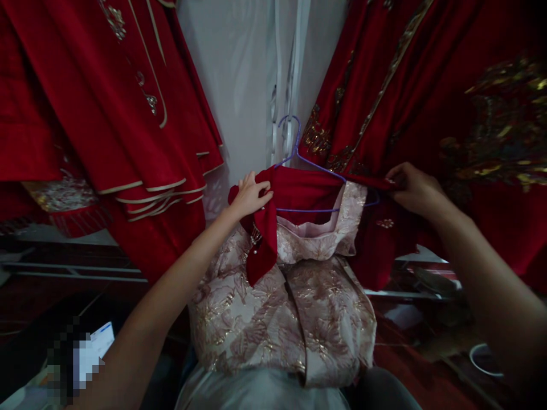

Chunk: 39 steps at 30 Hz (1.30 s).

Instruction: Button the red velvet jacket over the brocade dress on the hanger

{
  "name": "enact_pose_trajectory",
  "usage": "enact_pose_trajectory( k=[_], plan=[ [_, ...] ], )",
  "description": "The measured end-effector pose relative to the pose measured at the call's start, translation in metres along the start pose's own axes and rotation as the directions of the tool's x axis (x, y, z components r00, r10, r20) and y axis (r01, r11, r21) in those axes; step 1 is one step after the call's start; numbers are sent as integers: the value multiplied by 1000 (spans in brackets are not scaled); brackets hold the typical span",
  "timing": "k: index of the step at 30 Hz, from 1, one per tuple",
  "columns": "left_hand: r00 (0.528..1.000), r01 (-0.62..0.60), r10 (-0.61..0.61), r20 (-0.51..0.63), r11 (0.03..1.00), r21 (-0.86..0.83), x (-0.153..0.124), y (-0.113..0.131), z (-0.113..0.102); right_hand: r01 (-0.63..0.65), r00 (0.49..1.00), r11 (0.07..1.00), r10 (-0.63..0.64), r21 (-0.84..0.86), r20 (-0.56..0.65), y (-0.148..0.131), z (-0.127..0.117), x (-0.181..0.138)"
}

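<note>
A purple hanger (297,149) carries a pink-and-gold brocade dress (252,319), its strap over the hanger's right arm. Over the hanger and the dress's neckline lies a red garment (307,185), with a pointed flap and a beaded trim hanging in front. My left hand (252,196) grips this garment at the hanger's left shoulder, thumb and fingers closed on the cloth. Out to the right, my right hand (412,185) pinches the garment's edge, drawn taut beyond the hanger's end. The fingertips there are partly in shadow.
Red gold-trimmed garments (128,114) hang at the left, and red embroidered ones (384,102) at the right. White cabinet doors (239,74) with handles stand behind. A low metal rail (77,272) runs near the floor. A lit phone screen (96,347) is at lower left.
</note>
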State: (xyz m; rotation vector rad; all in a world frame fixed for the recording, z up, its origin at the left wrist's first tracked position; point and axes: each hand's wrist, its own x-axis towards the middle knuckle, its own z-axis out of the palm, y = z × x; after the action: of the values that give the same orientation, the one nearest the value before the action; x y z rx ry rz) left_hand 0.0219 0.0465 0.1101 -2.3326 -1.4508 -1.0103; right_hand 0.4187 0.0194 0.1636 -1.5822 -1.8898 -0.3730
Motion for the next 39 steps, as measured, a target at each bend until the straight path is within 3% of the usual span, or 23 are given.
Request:
enact_pose_trajectory(
  k=[6,11,15,18,23,25,27,31,35,39],
  plan=[
    [999,39,-39,-5,999,-9,-6,9,-3,59,995,994,-66,97,74,-46,-23,-35],
    [1000,-4,3,-8,1000,-30,-16,10,-10,-38,997,999,37,-12,-70,-64,-20,-36],
    [999,-15,12,-43,998,-61,-24,9,-18,-5,1000,989,4,147,1,-63,4,-28],
    [1000,5,-5,-9,1000,-31,-26,11,-23,73,997,958,-63,277,-43,-72,34,-25],
    [995,-26,25,94,1000,0,-20,9,-29,164,981,824,-195,543,1,-130,77,-38],
    [996,-33,35,86,999,-32,-19,7,-29,221,956,750,-294,623,15,-154,86,-46],
    [1000,-21,23,20,997,-75,-22,10,-27,250,943,745,-331,618,17,-169,91,-52],
    [979,34,-59,-193,991,-129,-36,36,-6,146,982,770,-189,621,3,-171,98,-61],
    [971,114,-160,-176,963,-244,-40,75,23,48,999,608,-9,793,-53,-162,108,-67],
    [975,118,-188,-120,890,-440,-30,96,33,10,999,435,-39,900,8,-155,109,-66]
  ],
)
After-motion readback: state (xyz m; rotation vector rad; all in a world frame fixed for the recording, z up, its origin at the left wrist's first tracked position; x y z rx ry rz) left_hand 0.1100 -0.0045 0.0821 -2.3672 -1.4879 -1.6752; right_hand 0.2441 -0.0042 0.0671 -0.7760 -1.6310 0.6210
